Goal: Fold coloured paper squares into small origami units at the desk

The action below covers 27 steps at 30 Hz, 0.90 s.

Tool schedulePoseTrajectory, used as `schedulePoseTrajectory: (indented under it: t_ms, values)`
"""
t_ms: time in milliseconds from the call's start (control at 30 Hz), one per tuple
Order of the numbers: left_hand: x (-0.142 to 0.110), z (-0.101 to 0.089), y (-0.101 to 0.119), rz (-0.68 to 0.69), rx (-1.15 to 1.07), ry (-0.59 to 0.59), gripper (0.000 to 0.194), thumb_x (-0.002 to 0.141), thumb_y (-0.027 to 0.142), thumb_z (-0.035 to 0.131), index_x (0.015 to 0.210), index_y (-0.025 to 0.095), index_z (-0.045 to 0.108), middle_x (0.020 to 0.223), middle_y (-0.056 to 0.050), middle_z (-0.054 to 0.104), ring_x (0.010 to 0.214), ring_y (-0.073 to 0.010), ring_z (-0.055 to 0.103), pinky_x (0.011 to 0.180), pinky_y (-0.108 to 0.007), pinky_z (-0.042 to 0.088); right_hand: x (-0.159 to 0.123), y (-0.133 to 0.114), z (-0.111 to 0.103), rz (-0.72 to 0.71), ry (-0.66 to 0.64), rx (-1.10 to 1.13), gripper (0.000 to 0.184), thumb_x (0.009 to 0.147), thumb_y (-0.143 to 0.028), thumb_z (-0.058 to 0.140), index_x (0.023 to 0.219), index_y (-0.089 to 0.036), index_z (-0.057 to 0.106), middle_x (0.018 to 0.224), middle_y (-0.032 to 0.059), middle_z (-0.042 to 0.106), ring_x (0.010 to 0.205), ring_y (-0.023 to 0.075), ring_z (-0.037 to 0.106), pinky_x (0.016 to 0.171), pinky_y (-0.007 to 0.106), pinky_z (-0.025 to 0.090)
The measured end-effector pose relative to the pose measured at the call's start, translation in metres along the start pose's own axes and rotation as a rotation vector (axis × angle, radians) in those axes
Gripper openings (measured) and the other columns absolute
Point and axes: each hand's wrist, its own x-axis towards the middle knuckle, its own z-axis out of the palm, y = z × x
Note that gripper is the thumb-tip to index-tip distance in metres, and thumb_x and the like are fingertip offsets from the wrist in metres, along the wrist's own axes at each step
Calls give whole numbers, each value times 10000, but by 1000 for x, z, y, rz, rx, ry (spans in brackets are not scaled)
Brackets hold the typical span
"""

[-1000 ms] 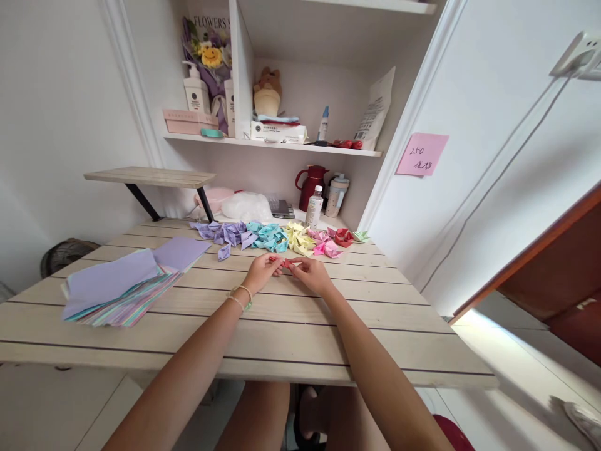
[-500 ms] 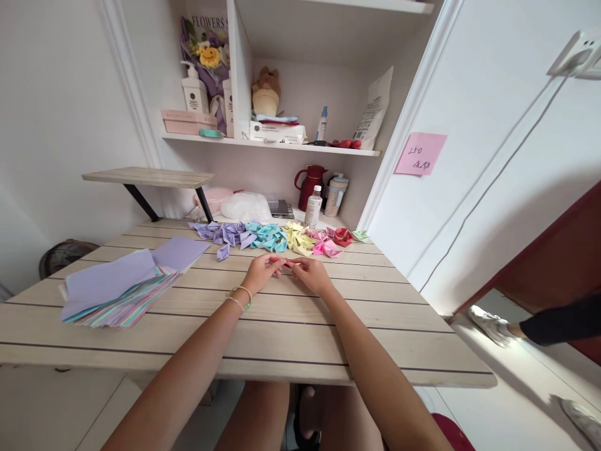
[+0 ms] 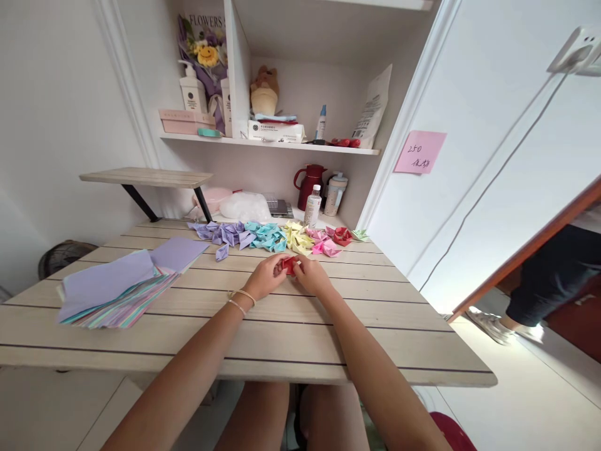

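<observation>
A small piece of folded red paper (image 3: 288, 265) is held between my two hands above the middle of the desk. My left hand (image 3: 270, 275) grips its left side with curled fingers, and my right hand (image 3: 310, 274) pinches its right side. Just beyond them lies a row of folded paper shapes: purple (image 3: 228, 233), blue (image 3: 267, 236), yellow (image 3: 297, 237), pink (image 3: 325, 245), red (image 3: 342, 235) and light green (image 3: 360, 235). To the left of my hands a fanned stack of coloured paper sheets (image 3: 113, 291) rests on the desk, purple on top.
Behind the folded shapes stand a clear bottle (image 3: 313, 207), a dark red jug (image 3: 310, 185) and a pale tumbler (image 3: 335, 194). A small raised shelf (image 3: 145, 176) overhangs the desk's left rear. At the right, a person's leg (image 3: 539, 275) shows on the floor beyond the desk (image 3: 399, 351).
The red paper has turned and shows a broader face between my fingers. My hands stay nearly in place. The person at the right has shifted, with more of the legs in view.
</observation>
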Motion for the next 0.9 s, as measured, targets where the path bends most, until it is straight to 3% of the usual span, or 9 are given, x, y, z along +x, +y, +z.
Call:
schedulePoseTrajectory:
  t_ms: [100,233,333,467,667,800,900]
  values:
    - [0,0,3,8,15,8,378,755,184,568,1126,215,629,849,-47,602,712,-157,528,748,-283,468,3,1,3,65,6,272,231,835,-292,465,919,-186,652,756,47,683,695,183,623,644,280,482]
    - [0,-1,-2,65,66,-11,357,800,255,568,1151,240,626,946,-68,549,836,-184,540,865,-336,456,5,-3,4,214,-25,788,214,782,-332,528,849,-173,655,789,41,679,726,173,635,648,297,547]
    - [1,0,-7,113,78,-18,351,820,267,558,1164,248,621,988,-74,524,927,-202,538,936,-378,426,3,-9,1,303,-25,999,238,726,-294,604,925,-171,646,715,31,671,671,158,640,664,306,565]
    - [3,0,-11,79,-12,13,273,808,285,587,1063,248,678,974,-71,556,962,-205,552,946,-378,428,0,-12,-3,288,-23,1050,421,656,-238,662,1070,-193,596,584,-31,631,635,155,647,717,341,563]
    - [9,-4,-20,-102,-228,153,246,716,364,682,890,196,730,949,-80,649,948,-215,589,887,-354,466,0,-11,-2,195,-87,1101,323,604,-369,750,851,-178,667,883,63,710,849,197,667,820,350,536]
    - [10,-2,-27,-311,-550,92,349,673,403,710,904,142,710,882,-76,692,819,-193,631,820,-354,497,2,-8,0,182,-77,1054,348,585,-426,770,794,-169,662,799,50,708,783,184,662,799,347,540]
    - [9,-1,-26,-402,-619,102,345,617,382,755,828,115,696,815,-62,693,752,-165,629,768,-315,504,2,-5,2,181,-35,972,361,631,-499,714,732,-162,633,733,33,685,716,175,650,733,330,548]
